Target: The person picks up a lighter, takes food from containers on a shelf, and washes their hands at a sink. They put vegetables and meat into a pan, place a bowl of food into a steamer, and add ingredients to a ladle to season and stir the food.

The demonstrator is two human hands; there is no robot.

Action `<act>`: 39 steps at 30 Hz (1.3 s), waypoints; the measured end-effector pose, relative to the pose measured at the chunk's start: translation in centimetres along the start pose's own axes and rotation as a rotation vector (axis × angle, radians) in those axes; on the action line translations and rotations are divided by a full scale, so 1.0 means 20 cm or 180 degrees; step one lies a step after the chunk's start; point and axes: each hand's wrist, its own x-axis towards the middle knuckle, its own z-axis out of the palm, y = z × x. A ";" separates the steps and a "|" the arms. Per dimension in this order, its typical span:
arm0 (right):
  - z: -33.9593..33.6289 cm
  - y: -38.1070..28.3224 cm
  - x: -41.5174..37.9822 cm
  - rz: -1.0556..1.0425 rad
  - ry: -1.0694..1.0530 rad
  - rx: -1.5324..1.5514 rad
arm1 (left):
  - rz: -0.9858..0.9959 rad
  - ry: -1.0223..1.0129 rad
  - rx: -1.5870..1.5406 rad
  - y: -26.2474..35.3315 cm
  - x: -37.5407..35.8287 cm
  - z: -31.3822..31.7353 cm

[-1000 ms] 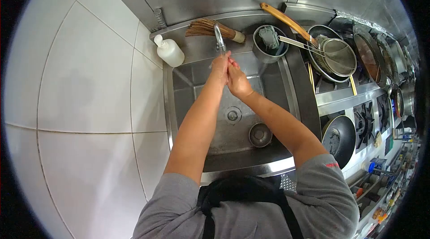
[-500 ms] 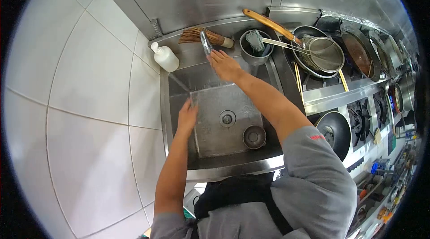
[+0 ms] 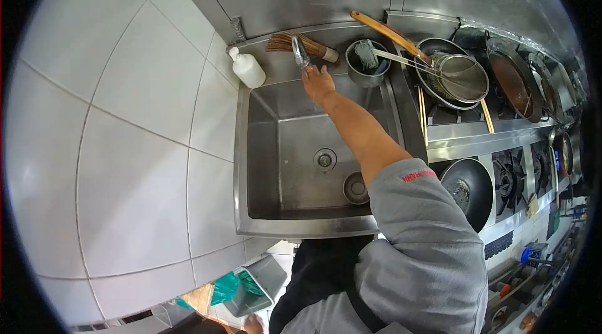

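My right hand (image 3: 318,84) is at the chrome faucet (image 3: 300,51) behind the sink, its fingers closed about the lower end. Below it lies the steel sink (image 3: 295,140), with a round drain (image 3: 325,158) in its floor. A small round metal bowl (image 3: 355,188) sits at the sink's near right, partly covered by my right sleeve. At the bottom edge, a small part of my left hand (image 3: 253,324) shows low beside a grey bin (image 3: 268,277); its fingers cannot be made out.
A white pump bottle (image 3: 248,71) and a twig brush (image 3: 295,43) stand behind the sink. Right of them is a metal pot (image 3: 367,77) with a strainer (image 3: 463,78) beyond. Pans, including a black wok (image 3: 470,187), sit on the stove. White tiles (image 3: 138,177) border the left.
My left hand has left the sink and dropped down to my side. The fingers of my right hand have closed in on the faucet. The view has shifted, bringing the bin into sight.
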 end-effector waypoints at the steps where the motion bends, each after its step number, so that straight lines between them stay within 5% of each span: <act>1: 0.00 -0.01 -0.01 0.0190 -0.0324 0.0031 | 0.0051 -0.0018 -0.0046 -0.11 -0.07 0.12; 11: -0.50 -0.13 -0.72 0.0451 -0.0493 0.0226 | 0.1055 -0.0342 -0.0365 -0.42 -0.09 0.43; 17: -0.69 -0.17 -1.41 0.0523 0.0361 0.0395 | 0.2181 -0.0823 -0.0402 -0.73 0.05 0.66; 19: -0.83 -0.22 -1.78 0.0657 0.0687 0.0243 | 0.2623 -0.1090 -0.0373 -0.81 0.11 0.76; 21: -1.00 -0.27 -2.16 0.1022 0.0027 0.1049 | 0.3081 -0.1359 -0.0316 -0.84 0.18 0.84; 22: -0.97 -0.28 -2.36 0.0866 0.0667 0.1145 | 0.3330 -0.1473 -0.0255 -0.83 0.26 0.85; 25: -0.97 -0.31 -3.05 0.1365 0.0858 0.1649 | 0.4060 -0.1797 0.0079 -0.74 0.58 0.86; 28: -0.76 -0.39 -3.87 0.2260 0.0845 0.1697 | 0.3947 -0.2672 -0.0021 -0.49 0.79 0.73; 29: -0.34 -0.36 -4.20 0.2780 0.1116 0.1622 | 0.3816 -0.2898 -0.0036 -0.39 0.81 0.73; 30: -0.42 -0.56 -4.47 0.3791 0.0755 0.1784 | 0.3668 -0.3118 -0.0068 -0.22 0.80 0.77; 32: -0.02 -0.93 -5.07 0.4918 0.0357 0.1745 | 0.3323 -0.3544 -0.0137 -0.01 0.84 0.73; 34: 0.21 -1.47 -5.53 0.5295 -0.0303 0.2058 | 0.3011 -0.3978 -0.0165 0.30 0.85 0.75; 37: 0.74 -2.26 -5.99 0.4933 -0.2657 0.3046 | 0.2418 -0.4571 -0.0088 0.78 0.83 0.74; 39: 0.66 -2.60 -6.03 0.5323 -0.2732 0.4283 | 0.1925 -0.4889 -0.0005 1.07 0.77 0.73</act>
